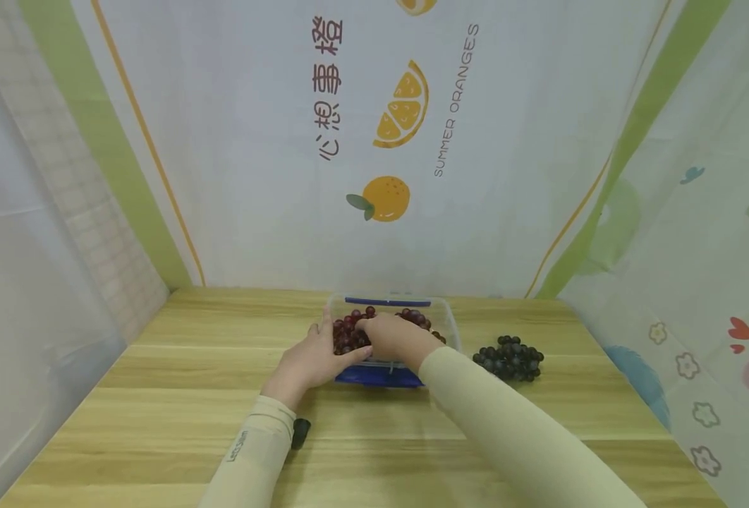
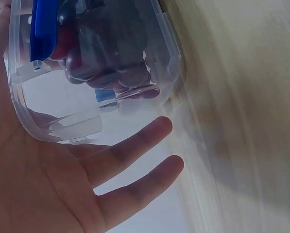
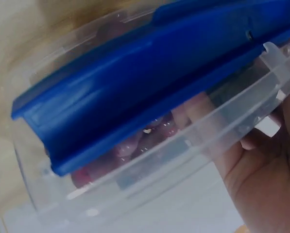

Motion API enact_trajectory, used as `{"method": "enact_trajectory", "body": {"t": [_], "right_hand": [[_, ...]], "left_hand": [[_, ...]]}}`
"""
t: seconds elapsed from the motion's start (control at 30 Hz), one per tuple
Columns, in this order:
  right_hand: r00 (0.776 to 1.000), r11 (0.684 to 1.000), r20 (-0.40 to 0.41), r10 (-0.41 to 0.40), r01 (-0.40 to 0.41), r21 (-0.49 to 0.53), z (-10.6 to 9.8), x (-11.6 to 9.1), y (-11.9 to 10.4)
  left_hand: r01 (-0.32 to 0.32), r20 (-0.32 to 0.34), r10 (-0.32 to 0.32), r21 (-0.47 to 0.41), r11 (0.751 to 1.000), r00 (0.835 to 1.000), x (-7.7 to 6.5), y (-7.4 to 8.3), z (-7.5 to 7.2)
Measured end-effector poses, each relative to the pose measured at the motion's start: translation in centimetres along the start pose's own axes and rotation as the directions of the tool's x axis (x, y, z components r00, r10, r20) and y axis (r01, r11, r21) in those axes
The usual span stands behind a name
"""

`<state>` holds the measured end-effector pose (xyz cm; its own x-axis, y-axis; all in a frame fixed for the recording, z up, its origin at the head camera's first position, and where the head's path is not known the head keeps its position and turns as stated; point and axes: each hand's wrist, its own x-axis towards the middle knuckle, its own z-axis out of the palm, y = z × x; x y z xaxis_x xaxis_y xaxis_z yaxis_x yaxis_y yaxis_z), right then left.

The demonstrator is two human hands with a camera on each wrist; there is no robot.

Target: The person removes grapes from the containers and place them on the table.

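A clear plastic box [image 1: 453,328] with blue clip flaps [image 1: 374,375] holds red grapes [image 1: 344,337]. My left hand [image 1: 311,360] is at its left front corner, thumb reaching over the front rim. In the left wrist view two fingers [image 2: 135,145] of that hand extend straight below the box's corner. Over the front rim my right hand [image 1: 396,335] reaches down into the box, touching the grapes. Its fingertips are hidden among them in the head view, and in the right wrist view the fingers [image 3: 198,111] show only partly through the plastic.
A bunch of dark grapes [image 1: 510,358] lies on the wooden table [image 1: 222,423] to the right of the box. Beside my left wrist shows a small dark object [image 1: 300,432], partly hidden by the sleeve. A white printed curtain [image 1: 273,212] hangs behind the table.
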<state>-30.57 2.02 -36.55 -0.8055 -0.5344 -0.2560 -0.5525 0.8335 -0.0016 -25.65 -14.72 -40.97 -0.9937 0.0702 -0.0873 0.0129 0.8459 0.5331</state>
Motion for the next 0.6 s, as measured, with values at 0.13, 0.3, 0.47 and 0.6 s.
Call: {"method": "enact_trajectory", "body": {"t": [0.13, 0.3, 0.47, 0.6], "right_hand": [[0.998, 0.995, -0.058, 0.011, -0.017, -0.096, 0.4, -0.6, -0.7], [0.995, 0.994, -0.085, 0.045, -0.053, -0.099, 0.9, -1.1, -1.3], [0.993, 0.984, -0.101, 0.055, -0.072, -0.165, 0.9, -1.0, -1.5], [0.992, 0.981, -0.116, 0.058, -0.078, -0.179, 0.7, -1.0, -1.4]], "left_hand": [[-0.011, -0.005, 0.011, 0.002, 1.000, 1.000, -0.3, 0.0, -0.1], [-0.013, 0.006, 0.013, 0.004, 1.000, 1.000, -0.6, -0.2, 0.1], [-0.046, 0.015, 0.046, -0.012, 0.999, 0.999, -0.5, -0.4, 0.0], [-0.062, 0.022, 0.062, -0.016, 0.998, 0.998, -0.3, -0.5, -0.1]]}}
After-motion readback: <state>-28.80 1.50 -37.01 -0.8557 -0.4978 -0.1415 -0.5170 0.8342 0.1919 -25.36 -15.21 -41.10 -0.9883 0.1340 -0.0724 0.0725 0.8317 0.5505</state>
